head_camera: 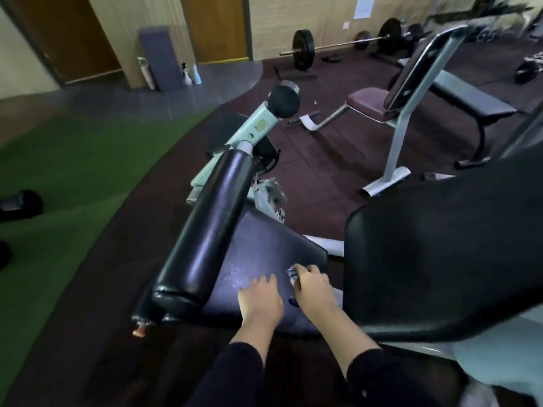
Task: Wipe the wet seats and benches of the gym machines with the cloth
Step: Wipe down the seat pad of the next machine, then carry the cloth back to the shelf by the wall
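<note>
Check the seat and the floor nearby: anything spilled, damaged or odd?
Only the wet: fine droplets speckle the seat ahead of the left hand. The right hand grips the cloth on it. No tears or spills show; the picture is blurry.

The seat (258, 248) is a dark purple padded surface, tilted, with fine water droplets glistening across its middle. The cloth (291, 272), white with blue markings, lies bunched near the seat's right edge, mostly covered by the right hand (313, 289) that grips it; only a small corner shows.
</note>
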Demonstrator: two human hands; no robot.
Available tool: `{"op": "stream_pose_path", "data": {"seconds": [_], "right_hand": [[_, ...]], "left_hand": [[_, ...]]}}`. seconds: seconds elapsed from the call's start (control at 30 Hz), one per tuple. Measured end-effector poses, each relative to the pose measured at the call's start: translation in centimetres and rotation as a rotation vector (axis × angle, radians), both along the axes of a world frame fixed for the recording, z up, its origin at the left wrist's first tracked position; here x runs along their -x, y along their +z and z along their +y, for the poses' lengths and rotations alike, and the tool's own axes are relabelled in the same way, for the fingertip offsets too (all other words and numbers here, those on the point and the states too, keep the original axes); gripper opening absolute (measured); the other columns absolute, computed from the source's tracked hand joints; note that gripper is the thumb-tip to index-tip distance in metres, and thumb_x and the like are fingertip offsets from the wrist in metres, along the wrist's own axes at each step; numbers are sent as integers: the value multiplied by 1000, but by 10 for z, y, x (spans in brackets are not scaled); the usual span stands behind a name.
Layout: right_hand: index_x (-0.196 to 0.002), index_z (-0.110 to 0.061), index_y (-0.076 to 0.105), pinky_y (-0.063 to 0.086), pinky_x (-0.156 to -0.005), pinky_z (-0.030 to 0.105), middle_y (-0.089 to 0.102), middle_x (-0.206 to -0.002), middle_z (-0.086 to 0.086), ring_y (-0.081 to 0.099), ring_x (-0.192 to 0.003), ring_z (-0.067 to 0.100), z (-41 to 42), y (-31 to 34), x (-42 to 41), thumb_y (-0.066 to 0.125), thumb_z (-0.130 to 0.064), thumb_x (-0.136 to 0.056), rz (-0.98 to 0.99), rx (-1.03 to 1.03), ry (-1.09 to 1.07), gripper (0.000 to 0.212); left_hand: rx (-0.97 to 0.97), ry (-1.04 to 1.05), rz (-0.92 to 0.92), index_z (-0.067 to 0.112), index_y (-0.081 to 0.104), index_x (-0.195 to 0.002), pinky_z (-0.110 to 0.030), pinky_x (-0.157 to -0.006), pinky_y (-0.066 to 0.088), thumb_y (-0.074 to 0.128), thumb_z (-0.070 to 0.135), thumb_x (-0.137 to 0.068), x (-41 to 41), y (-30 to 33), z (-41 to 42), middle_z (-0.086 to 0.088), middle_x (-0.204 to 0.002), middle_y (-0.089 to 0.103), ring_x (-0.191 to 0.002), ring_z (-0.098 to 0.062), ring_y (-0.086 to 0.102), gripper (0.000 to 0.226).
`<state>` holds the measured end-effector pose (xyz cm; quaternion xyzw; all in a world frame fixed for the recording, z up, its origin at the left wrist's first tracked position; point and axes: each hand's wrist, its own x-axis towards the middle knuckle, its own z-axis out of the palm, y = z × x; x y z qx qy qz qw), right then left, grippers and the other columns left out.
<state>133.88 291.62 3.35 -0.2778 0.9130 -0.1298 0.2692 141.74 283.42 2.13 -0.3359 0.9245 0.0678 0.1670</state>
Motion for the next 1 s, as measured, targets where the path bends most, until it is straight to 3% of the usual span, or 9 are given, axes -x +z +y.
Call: {"op": "stream_pose_path", "data": {"seconds": [0.07,0.2,0.3,0.4,0.7,1.0], "right_hand": [[-139,-23,37,39,-98,41,41,-136,9,42,-118,34,7,18,-16,62,-21,-87,0,2,30,57],[-137,-24,41,41,-96,42,43,-134,9,42,-118,33,6,35,-51,40,-19,-98,11,32,74,39],[-136,-26,42,42,-97,48,43,-134,9,41,-120,34,-10,43,-82,43,-21,-97,2,18,165,40],[-136,-24,42,41,-98,44,42,-135,8,41,-121,33,-36,49,-122,50,-21,-93,8,-10,306,44],[-135,-26,43,40,-99,42,43,-135,6,41,-123,30,-147,39,-303,40,-30,-99,-7,36,588,37],[-134,-26,43,41,-97,45,42,-133,6,40,-120,30,-242,41,-449,39,-28,-100,-50,47,706,35]], "left_hand": [[-5,33,21,27,33,-143,-32,-85,41,37,30,-99,-16,20,9,3,-134,50,-125,-17,45,45],[-3,129,81,26,38,-140,-31,-79,38,37,26,-97,-45,51,10,3,-127,54,-119,-18,50,43],[14,181,93,24,40,-137,-33,-80,38,38,29,-97,-79,64,2,2,-127,55,-119,-19,49,41],[13,290,110,23,39,-136,-35,-84,39,39,31,-97,-128,68,-15,0,-129,52,-121,-21,47,40],[41,649,85,23,27,-149,-34,-88,42,39,35,-100,-345,67,-92,1,-140,47,-127,-20,44,53],[25,751,33,21,42,-138,-32,-75,38,40,30,-98,-503,66,-178,2,-128,54,-121,-20,49,40]]}}
